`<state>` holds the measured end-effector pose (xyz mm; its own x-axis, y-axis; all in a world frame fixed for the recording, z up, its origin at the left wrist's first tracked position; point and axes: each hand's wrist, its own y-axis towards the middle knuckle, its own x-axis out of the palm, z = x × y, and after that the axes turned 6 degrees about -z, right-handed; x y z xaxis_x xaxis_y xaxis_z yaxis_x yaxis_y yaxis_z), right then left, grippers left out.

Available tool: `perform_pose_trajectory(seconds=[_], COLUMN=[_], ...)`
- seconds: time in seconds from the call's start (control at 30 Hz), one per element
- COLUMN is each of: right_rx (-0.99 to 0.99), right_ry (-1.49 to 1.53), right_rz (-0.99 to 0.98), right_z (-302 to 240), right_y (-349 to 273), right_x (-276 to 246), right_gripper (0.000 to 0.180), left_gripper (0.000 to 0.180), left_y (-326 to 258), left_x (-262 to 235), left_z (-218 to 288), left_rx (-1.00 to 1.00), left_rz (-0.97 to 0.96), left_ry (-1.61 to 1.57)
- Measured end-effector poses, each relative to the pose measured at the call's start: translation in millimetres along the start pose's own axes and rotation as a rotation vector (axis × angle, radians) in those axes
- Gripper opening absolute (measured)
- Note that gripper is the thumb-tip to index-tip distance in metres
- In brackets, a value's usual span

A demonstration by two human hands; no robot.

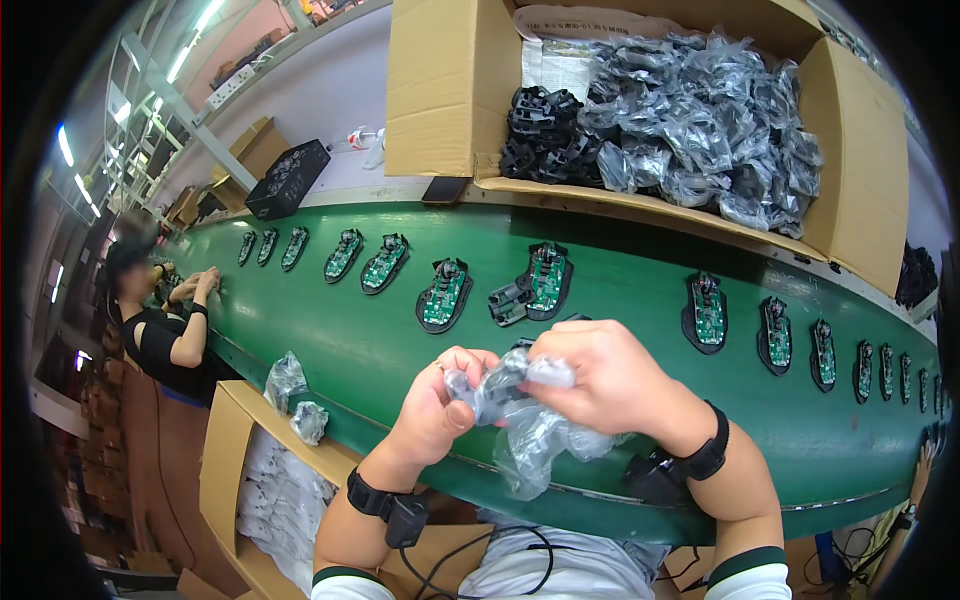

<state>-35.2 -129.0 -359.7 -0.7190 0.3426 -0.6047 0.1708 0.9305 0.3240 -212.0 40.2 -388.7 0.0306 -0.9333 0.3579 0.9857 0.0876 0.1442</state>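
Over the near side of the green conveyor belt (pixel 620 480), my left hand (pixel 435 405) and my right hand (pixel 605 375) both grip a crumpled clear plastic bag (pixel 535 450). A dark part shows through the bag between my fingers, its shape mostly hidden. Just beyond my hands lies a black shell with a green circuit board (pixel 548 280). A loose black plastic part (pixel 510 302) leans against its left side. Another board-fitted shell (pixel 443 297) lies further left. Something dark is partly covered by my right hand's knuckles.
More board-fitted shells (pixel 706 313) line the belt both ways. A large carton (pixel 850 150) of bagged black parts stands behind it. Two crumpled bags (pixel 287 380) lie at the near edge, above a carton (pixel 225 450) of white bags. A co-worker (pixel 165 330) works at far left.
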Motion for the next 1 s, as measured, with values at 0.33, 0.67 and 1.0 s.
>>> perform_pose_trajectory(seconds=[0.33, 0.67, 1.0], right_rx=[0.173, 0.247, 0.413], right_ry=[0.605, 1.237, 1.030], right_rz=[0.033, 0.206, 0.044], right_z=[23, 34, 24], right_y=[-3, -2, -8], right_x=[-2, 11, -10], right_gripper=[0.018, 0.064, 0.026], left_gripper=[0.046, 0.038, 0.027], left_y=[11, 5, 1], left_x=[7, -1, -1], left_z=[6, 8, 3], left_rx=[0.048, 0.105, 0.125], left_rz=[0.471, 0.428, 0.420], left_ry=[0.241, 0.172, 0.598])
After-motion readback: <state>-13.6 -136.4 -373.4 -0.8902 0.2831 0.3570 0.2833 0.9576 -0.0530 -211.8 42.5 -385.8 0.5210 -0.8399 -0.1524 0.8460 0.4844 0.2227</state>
